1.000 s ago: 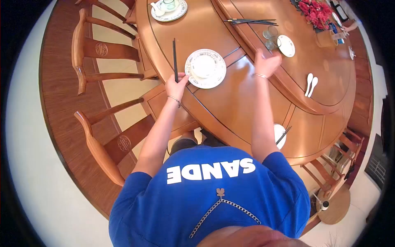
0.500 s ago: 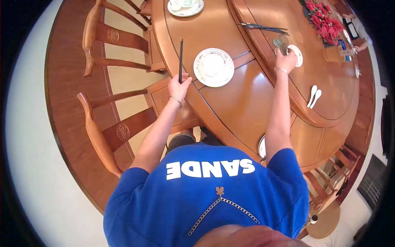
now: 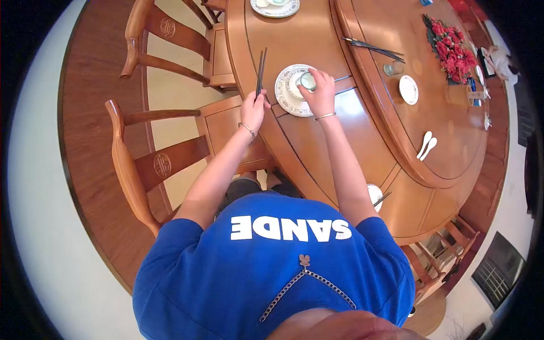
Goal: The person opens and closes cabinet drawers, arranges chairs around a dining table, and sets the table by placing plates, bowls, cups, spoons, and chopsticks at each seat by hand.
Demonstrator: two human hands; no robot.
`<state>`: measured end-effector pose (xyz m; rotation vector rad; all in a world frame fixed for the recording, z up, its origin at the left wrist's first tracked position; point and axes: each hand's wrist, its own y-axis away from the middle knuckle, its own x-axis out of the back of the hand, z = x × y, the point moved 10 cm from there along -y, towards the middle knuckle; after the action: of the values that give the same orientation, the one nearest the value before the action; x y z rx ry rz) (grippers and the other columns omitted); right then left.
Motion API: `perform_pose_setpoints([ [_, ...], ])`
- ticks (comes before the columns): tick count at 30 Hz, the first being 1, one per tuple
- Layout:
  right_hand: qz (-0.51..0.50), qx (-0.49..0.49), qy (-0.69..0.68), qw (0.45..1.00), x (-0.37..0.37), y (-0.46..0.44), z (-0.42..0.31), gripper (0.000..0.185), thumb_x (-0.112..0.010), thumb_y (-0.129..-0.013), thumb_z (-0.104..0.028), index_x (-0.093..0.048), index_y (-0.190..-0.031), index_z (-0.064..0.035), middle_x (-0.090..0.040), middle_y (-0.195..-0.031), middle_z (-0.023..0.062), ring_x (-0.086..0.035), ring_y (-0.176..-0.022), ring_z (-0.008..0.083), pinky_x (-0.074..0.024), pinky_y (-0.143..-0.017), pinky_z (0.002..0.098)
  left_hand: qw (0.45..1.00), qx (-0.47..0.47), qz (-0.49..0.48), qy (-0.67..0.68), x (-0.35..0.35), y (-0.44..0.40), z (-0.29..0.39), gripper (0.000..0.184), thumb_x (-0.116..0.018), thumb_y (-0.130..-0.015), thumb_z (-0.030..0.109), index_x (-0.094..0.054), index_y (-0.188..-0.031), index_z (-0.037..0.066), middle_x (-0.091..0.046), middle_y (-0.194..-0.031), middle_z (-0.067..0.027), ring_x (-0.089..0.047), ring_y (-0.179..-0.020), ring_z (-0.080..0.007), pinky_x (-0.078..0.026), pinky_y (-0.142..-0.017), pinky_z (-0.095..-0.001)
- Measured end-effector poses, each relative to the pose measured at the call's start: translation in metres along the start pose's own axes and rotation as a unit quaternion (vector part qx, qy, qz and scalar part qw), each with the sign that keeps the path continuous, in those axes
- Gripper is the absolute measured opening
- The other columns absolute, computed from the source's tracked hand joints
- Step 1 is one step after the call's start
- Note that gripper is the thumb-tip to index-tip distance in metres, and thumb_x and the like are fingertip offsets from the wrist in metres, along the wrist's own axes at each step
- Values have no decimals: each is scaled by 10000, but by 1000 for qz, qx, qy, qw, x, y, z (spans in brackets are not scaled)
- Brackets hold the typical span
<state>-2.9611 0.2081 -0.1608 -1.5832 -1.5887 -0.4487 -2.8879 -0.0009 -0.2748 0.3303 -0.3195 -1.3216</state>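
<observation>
My left hand [image 3: 253,110] is closed around a pair of black chopsticks [image 3: 261,71], which point away from me at the table's edge. Over the white patterned plate [image 3: 283,105] in front of me, my right hand [image 3: 320,95] grips a small clear glass [image 3: 307,81]. A white bowl [image 3: 292,85] sits on that plate, partly covered by the glass and my fingers. Whether the glass rests in the bowl or is held just above it, I cannot tell.
On the raised turntable [image 3: 419,127] are a bundle of chopsticks [image 3: 374,50], another glass [image 3: 392,69], small white plates [image 3: 408,90], two white spoons [image 3: 425,146] and red flowers [image 3: 450,48]. Another place setting [image 3: 276,10] lies at the far edge. Wooden chairs [image 3: 153,170] stand at left.
My right hand has moved left from the turntable to the plate, carrying a glass. My left hand still holds the chopsticks, now slightly spread and shifted a little in view.
</observation>
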Motion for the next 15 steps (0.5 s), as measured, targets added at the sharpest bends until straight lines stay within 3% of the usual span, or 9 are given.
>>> perform_pose_setpoints([
  [1,-13,-2,23,1000,-6,0,0,531,-796,-679,-170,-608,-1161,-50,-602,-1103,148,-515,-1051,336,-453,-916,423,999,27,-13,41,-3,2,-7,220,-442,-987,147,-593,-1093,27,-623,-699,-29,-511,-576,-83,-407,-534,-234],
  [6,-35,-17,35,999,-22,2,9,544,-801,-669,-166,-610,-1167,-62,-612,-1120,132,-518,-1072,337,-453,-932,416,991,70,-51,98,-4,16,-7,187,-419,-1005,149,-562,-1093,65,-613,-702,-40,-489,-523,-73,-384,-453,-215],
  [9,-48,-12,50,997,-24,4,7,577,-812,-669,-178,-593,-1191,-65,-605,-1141,131,-523,-1073,333,-450,-938,414,987,93,-62,112,-6,19,-14,192,-417,-1021,167,-545,-1117,60,-642,-809,-66,-545,-575,-87,-449,-501,-225],
  [11,-40,-30,62,997,-17,9,5,616,-820,-675,-191,-567,-1218,-46,-595,-1164,145,-526,-1072,335,-447,-939,414,978,116,-78,153,-11,22,-16,197,-416,-1027,178,-531,-1116,45,-659,-880,-99,-631,-707,-134,-533,-628,-257],
  [12,-39,-30,63,997,-14,14,2,616,-820,-675,-191,-567,-1218,-46,-595,-1164,145,-526,-1072,335,-447,-939,414,978,116,-79,153,-12,24,-15,197,-416,-1027,178,-531,-1116,45,-659,-880,-99,-631,-707,-134,-533,-628,-257],
  [14,47,-28,65,996,13,27,-7,624,-803,-707,-212,-543,-1241,-22,-574,-1197,166,-516,-1097,336,-436,-942,414,966,111,-97,215,-19,29,-9,201,-416,-1029,179,-528,-1113,34,-662,-953,-125,-660,-811,-177,-558,-713,-282],
  [15,34,-85,45,995,15,40,-4,556,-763,-766,-236,-543,-1213,12,-607,-1109,184,-563,-1025,356,-470,-875,419,955,114,-117,247,-24,32,-4,197,-444,-1020,173,-526,-1127,29,-658,-1001,-146,-663,-916,-221,-560,-813,-329],
])
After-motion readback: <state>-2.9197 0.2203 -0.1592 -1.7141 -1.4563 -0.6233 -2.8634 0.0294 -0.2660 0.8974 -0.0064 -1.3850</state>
